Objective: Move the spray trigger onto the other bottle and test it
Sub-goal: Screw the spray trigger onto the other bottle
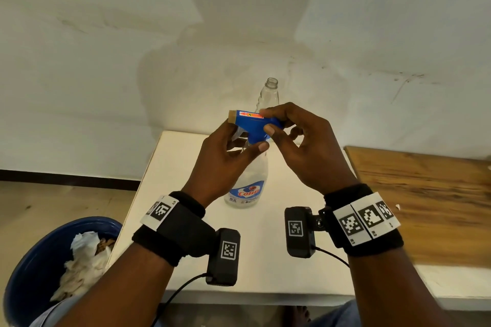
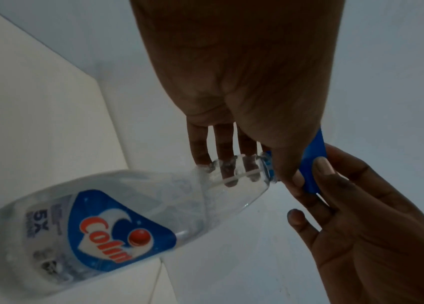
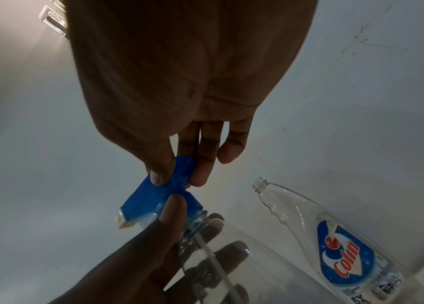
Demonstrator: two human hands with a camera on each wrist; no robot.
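A blue spray trigger (image 1: 251, 125) with a tan nozzle tip sits on the neck of a clear Colin bottle (image 1: 245, 188) that stands on the white table (image 1: 175, 167). My left hand (image 1: 225, 156) grips the neck just under the trigger collar, thumb (image 2: 295, 174) against the blue plastic. My right hand (image 1: 289, 138) pinches the rear of the trigger (image 3: 177, 181) between thumb and fingers. The dip tube (image 3: 213, 257) runs down inside the bottle. A second clear Colin bottle (image 1: 268, 95), uncapped, stands behind, near the table's far edge (image 3: 335, 236).
A wooden board (image 1: 425, 194) covers the table's right part. A blue bin (image 1: 53, 268) holding crumpled paper stands on the floor at the lower left. A pale wall (image 1: 106, 61) rises close behind the table.
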